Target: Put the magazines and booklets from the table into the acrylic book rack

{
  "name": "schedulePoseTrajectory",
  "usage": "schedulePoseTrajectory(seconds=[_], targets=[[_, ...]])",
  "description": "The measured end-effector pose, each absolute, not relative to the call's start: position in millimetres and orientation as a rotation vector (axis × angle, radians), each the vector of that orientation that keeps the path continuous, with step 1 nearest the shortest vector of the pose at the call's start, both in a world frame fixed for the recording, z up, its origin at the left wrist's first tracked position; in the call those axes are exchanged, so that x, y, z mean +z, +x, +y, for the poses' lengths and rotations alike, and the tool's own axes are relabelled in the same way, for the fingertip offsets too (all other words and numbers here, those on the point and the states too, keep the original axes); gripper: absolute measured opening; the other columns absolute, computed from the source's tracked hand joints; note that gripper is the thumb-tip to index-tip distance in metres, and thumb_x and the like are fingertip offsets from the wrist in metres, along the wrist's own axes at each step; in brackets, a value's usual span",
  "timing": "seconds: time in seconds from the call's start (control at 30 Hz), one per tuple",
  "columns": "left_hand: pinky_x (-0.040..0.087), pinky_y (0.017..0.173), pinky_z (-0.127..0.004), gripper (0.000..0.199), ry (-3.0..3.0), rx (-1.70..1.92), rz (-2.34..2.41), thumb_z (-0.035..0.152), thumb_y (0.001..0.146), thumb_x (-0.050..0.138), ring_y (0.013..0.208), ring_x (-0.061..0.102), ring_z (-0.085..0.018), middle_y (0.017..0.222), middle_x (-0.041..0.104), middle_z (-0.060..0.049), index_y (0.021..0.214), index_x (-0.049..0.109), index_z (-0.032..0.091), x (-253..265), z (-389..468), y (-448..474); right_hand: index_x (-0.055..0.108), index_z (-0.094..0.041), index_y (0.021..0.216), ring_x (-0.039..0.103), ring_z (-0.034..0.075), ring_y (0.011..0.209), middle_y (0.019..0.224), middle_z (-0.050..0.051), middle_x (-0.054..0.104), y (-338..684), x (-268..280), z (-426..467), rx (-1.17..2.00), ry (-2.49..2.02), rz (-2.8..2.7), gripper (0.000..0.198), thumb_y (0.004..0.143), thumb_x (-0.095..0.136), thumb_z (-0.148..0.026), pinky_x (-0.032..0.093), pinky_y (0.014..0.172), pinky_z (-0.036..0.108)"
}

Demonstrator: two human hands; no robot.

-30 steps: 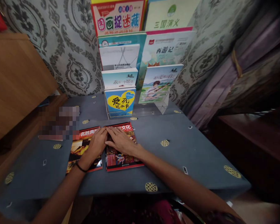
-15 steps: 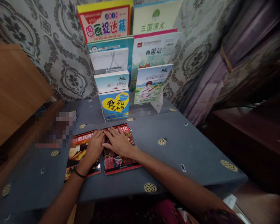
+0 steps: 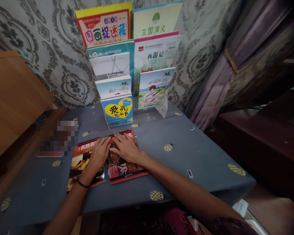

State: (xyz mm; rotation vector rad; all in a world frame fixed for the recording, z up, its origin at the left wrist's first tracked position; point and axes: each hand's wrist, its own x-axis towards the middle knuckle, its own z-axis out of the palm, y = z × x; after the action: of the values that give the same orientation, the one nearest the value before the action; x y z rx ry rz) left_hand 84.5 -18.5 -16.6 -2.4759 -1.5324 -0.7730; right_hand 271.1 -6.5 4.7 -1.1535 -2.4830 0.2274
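Observation:
Two magazine-like books lie side by side on the table, with a narrow gap between them. My left hand (image 3: 100, 153) rests on the left book (image 3: 79, 163), which has a red title band and a golden picture. A dark band circles my left wrist. On the right book (image 3: 123, 174), with its red edge and dark patterned cover, my right hand (image 3: 127, 149) lies with fingers spread. Both hands are flat, grip nothing, and hide parts of the covers. The fingertips are near the books' facing edges, close to each other.
Behind the books stands a clear stand (image 3: 147, 116) holding several books in tiers, a blue and yellow book (image 3: 119, 111) among them at the front. A blurred-out item (image 3: 63, 138) lies at left by a wooden cabinet (image 3: 14, 98). Blue-grey cloth (image 3: 181, 169) covers the table.
My right hand has shifted slightly right on its book, its thumb and fingers farther from my left hand. The whole view has also shifted a little. The books stay in place.

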Motion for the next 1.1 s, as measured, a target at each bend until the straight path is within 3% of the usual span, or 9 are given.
schedulePoseTrajectory(seconds=[0.1, 0.27, 0.43, 0.73, 0.93, 1.1], targets=[[0.048, 0.106, -0.051, 0.03, -2.472, -0.745, -1.529, 0.024, 0.101, 0.042, 0.114, 0.063, -0.028, 0.124, 0.069, -0.014, 0.119, 0.065, 0.018, -16, -18, 85, 0.057, -0.01, 0.138, 0.041, 0.035, 0.145, 0.152, 0.023, 0.049, 272, 6, -11, 0.169, -1.265, -2.462, 0.053, 0.099, 0.053, -0.047, 0.031, 0.118, 0.056], [0.047, 0.11, -0.051, 0.032, -2.488, -0.747, -1.528, 0.026, 0.101, 0.041, 0.124, 0.06, -0.028, 0.129, 0.068, -0.013, 0.121, 0.064, 0.017, -18, -18, 84, 0.058, -0.021, 0.138, 0.041, 0.037, 0.144, 0.151, 0.02, 0.051, 273, 5, -16, 0.092, -1.395, -2.405, 0.05, 0.098, 0.054, -0.051, 0.03, 0.116, 0.064], [0.048, 0.11, -0.05, 0.035, -2.508, -0.69, -1.521, 0.026, 0.103, 0.037, 0.125, 0.061, -0.027, 0.133, 0.066, -0.015, 0.125, 0.061, 0.015, -16, -17, 85, 0.058, -0.021, 0.137, 0.039, 0.038, 0.146, 0.153, 0.02, 0.049, 281, 11, -12, 0.201, -1.385, -2.428, 0.048, 0.101, 0.049, -0.05, 0.028, 0.114, 0.069], [0.049, 0.092, -0.044, 0.038, -2.511, -0.192, -1.476, 0.028, 0.104, 0.038, 0.101, 0.06, -0.028, 0.114, 0.066, -0.014, 0.134, 0.057, 0.015, 21, -15, 106, 0.055, -0.012, 0.139, 0.037, 0.029, 0.148, 0.155, 0.021, 0.046, 316, -11, 4, 0.417, -1.197, -2.352, 0.044, 0.1, 0.053, -0.033, 0.034, 0.118, 0.05], [0.047, 0.084, -0.043, 0.031, -2.404, -0.027, -1.513, 0.025, 0.103, 0.039, 0.099, 0.057, -0.03, 0.104, 0.064, -0.014, 0.113, 0.066, 0.015, 32, -11, 128, 0.057, -0.012, 0.137, 0.036, 0.032, 0.149, 0.155, 0.023, 0.045, 313, -6, -5, 0.358, -1.315, -2.292, 0.046, 0.1, 0.054, -0.037, 0.033, 0.117, 0.055], [0.048, 0.085, -0.039, 0.026, -2.4, -0.033, -1.47, 0.015, 0.101, 0.039, 0.097, 0.056, -0.028, 0.102, 0.063, -0.013, 0.101, 0.065, 0.012, 25, -9, 139, 0.057, -0.014, 0.137, 0.042, 0.032, 0.145, 0.151, 0.021, 0.051, 324, -7, 6, 0.424, -1.249, -2.273, 0.045, 0.098, 0.055, -0.036, 0.035, 0.115, 0.055]])
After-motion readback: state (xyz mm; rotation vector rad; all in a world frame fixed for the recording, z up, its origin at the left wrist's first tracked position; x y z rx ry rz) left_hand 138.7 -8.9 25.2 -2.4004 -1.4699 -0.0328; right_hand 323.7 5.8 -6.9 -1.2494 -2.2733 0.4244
